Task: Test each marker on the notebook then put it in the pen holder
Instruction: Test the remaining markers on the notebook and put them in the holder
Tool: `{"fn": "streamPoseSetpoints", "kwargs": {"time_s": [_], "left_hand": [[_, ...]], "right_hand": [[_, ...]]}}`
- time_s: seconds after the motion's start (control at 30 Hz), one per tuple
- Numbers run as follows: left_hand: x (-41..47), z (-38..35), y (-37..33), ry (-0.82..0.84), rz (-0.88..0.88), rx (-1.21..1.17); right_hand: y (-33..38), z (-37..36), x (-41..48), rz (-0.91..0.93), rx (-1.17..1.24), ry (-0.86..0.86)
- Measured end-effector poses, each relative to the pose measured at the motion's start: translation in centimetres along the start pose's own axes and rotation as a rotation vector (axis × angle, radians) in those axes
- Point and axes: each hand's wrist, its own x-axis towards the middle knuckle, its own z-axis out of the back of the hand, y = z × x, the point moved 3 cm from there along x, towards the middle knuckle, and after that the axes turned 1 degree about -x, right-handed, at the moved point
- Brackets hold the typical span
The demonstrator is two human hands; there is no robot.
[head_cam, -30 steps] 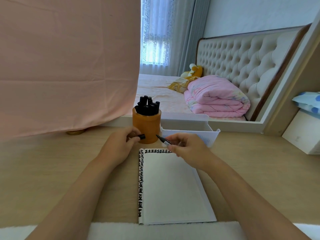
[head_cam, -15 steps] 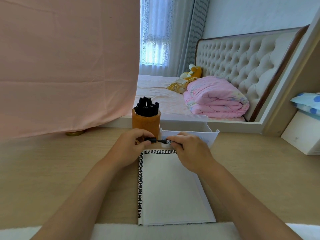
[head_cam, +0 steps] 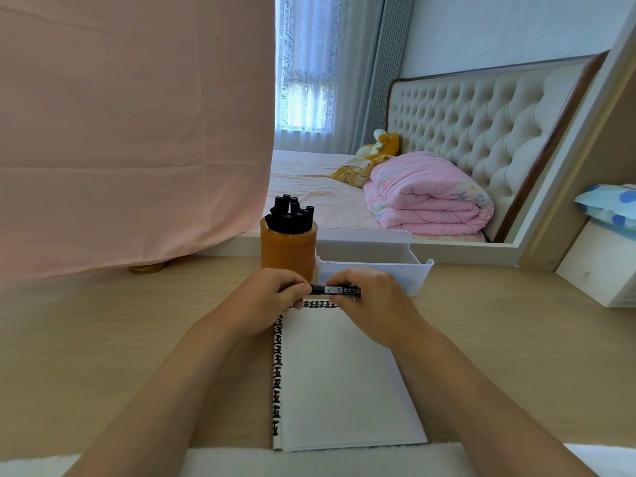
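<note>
A black marker [head_cam: 335, 290] with a white label lies level between both hands, just above the notebook's top edge. My left hand [head_cam: 266, 301] pinches its left end, where the cap is. My right hand [head_cam: 370, 301] grips the barrel. The open notebook [head_cam: 340, 376] lies on the desk with black test marks along its top and left edges. The orange pen holder [head_cam: 288, 251] stands just behind my left hand, with several black markers [head_cam: 290, 215] upright in it.
A white plastic bin [head_cam: 375, 266] sits right of the holder, behind my right hand. A pink cloth [head_cam: 130, 132] hangs at the back left. A white box [head_cam: 599, 270] stands at the right desk edge. A mirror behind shows a bed.
The hands came together: one second ago the left hand held the cap apart and the right held the uncapped marker; now the cap is on the marker, held level by both hands.
</note>
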Motion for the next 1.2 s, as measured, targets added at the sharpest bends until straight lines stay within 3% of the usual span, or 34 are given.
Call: {"fn": "streamPoseSetpoints", "kwargs": {"time_s": [0.23, 0.57, 0.77, 0.97, 1.03, 1.2], "left_hand": [[-0.1, -0.2, -0.9, -0.045, -0.051, 0.026], [-0.2, -0.1, -1.2, -0.124, -0.079, -0.033], [-0.3, 1.7, -2.1, -0.398, -0.161, -0.047], [2.9, 5.5, -2.5, -0.531, -0.109, -0.004], [4.7, 6.6, -2.3, -0.494, -0.039, 0.000], [7.5, 7.1, -1.0, -0.143, 0.139, -0.135]], "right_hand": [[-0.1, -0.2, -0.1, -0.022, 0.048, 0.032], [0.3, -0.7, 0.1, -0.133, 0.141, 0.221], [0.5, 1.1, 1.1, -0.292, 0.432, 0.010], [0.7, 4.2, 5.9, -0.388, 0.554, -0.253], [0.9, 4.9, 7.8, -0.394, 0.572, -0.303], [0.9, 4.1, 10.9, -0.396, 0.562, -0.291]]}}
